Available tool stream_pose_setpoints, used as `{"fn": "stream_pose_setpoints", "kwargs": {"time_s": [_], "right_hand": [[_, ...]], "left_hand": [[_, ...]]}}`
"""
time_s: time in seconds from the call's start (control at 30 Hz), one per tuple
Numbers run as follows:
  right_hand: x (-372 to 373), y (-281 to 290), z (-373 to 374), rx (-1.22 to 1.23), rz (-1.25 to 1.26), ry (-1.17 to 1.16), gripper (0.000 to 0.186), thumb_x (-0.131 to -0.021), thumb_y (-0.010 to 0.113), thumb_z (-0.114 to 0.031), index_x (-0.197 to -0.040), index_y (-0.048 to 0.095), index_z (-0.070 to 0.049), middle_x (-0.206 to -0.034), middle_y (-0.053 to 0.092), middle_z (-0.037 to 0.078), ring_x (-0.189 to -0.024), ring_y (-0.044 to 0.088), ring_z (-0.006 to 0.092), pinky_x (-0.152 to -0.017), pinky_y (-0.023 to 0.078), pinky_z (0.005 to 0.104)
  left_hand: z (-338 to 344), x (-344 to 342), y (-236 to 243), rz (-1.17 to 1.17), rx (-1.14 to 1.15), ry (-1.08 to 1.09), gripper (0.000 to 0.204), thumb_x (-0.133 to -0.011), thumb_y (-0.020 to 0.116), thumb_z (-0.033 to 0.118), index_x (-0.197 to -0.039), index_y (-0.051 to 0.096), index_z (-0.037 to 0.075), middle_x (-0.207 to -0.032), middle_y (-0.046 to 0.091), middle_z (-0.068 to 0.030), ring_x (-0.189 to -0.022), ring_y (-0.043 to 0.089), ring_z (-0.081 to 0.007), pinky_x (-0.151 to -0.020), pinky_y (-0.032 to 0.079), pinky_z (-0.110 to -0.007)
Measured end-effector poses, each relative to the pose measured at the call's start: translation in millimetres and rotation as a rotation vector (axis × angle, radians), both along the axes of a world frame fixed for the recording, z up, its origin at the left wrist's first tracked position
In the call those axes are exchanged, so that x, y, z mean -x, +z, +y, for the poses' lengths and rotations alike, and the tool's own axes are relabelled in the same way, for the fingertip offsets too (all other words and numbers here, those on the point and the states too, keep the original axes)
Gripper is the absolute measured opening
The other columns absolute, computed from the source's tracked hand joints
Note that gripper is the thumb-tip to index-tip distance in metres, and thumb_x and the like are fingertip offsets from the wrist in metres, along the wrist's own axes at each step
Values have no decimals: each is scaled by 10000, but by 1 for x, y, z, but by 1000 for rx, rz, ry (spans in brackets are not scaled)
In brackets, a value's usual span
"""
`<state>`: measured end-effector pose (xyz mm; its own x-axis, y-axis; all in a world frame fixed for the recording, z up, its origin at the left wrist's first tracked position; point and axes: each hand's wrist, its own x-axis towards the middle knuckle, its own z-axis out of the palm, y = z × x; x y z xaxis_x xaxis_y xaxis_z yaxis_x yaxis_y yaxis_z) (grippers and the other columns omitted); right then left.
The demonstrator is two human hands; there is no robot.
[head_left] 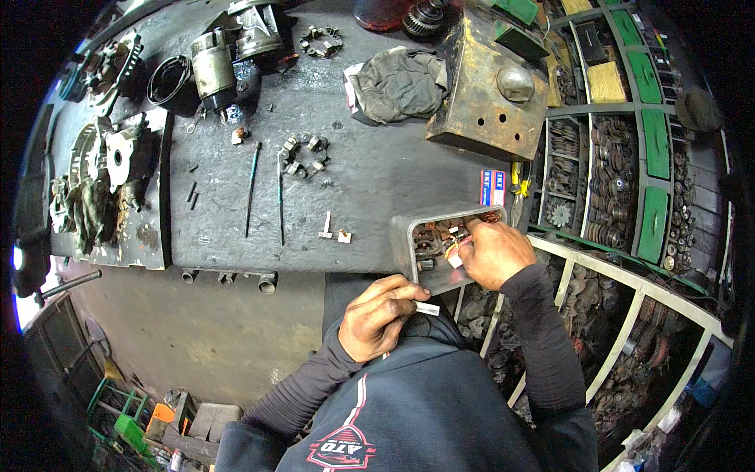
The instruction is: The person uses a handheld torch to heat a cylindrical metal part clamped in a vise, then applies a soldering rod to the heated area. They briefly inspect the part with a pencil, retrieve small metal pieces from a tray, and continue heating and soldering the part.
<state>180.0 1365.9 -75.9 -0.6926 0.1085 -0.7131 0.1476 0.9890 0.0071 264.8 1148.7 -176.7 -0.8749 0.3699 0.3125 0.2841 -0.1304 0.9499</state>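
Observation:
My left hand [383,318] is closed by the near edge of the bench, in front of my body. A small flat white strip [427,309] sticks out from between its fingers. My right hand [497,253] reaches into a grey rectangular tray [406,245] at the bench's near right edge, its fingers pinched downward. What those fingertips hold is hidden. Inside the tray lie several small brown and coppery metal parts [429,240], with a white and reddish piece [454,256] beside my fingers.
Beyond the tray stand small blue and red boxes [493,187], yellow-handled pliers [519,185] and a rusty metal box [491,110]. A grey rag [401,85], two thin rods [252,189] and a ring of metal segments [304,155] lie on the bench. Part-filled shelves [613,173] line the right.

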Motion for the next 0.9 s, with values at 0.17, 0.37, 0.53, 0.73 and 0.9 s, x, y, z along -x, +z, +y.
{"fn": "stream_pose_setpoints", "kwargs": {"time_s": [0.17,0.37,0.53,0.73,0.9], "right_hand": [[-6,5,-1,388,-97,124,436,-865,612,-213,-1264,684,-50,-1076,733,240,-1027,706,411,-934,543,513],[-15,33,6,354,-130,28,481,-871,569,-175,-1336,652,-85,-1114,720,245,-1031,695,411,-934,538,497],[-15,29,7,316,67,-112,362,-906,595,-225,-1208,683,-48,-997,740,210,-969,700,416,-874,538,522],[-4,-10,-20,-50,179,148,206,-853,631,-196,-875,742,-24,-874,739,233,-815,731,419,-739,574,531],[-2,-13,-19,116,90,148,297,-863,622,-195,-1069,757,-28,-988,748,224,-951,730,391,-851,577,483]], "left_hand": [[-1,1,0,8,6,-8,339,-668,628,-179,-939,573,17,-1132,740,-169,-1065,681,-374,-956,540,-449],[0,0,-1,3,3,-4,341,-666,640,-184,-927,563,22,-1125,741,-167,-1061,683,-372,-947,543,-446],[1,3,-2,23,-13,-2,330,-664,631,-179,-917,559,20,-1101,746,-169,-1052,689,-375,-943,545,-448],[-2,5,0,14,15,-27,310,-663,617,-166,-908,557,14,-1080,749,-177,-1055,692,-378,-941,544,-454],[-3,4,1,1,35,-29,300,-672,606,-164,-911,565,14,-1103,744,-183,-1075,689,-375,-946,543,-455]]}}
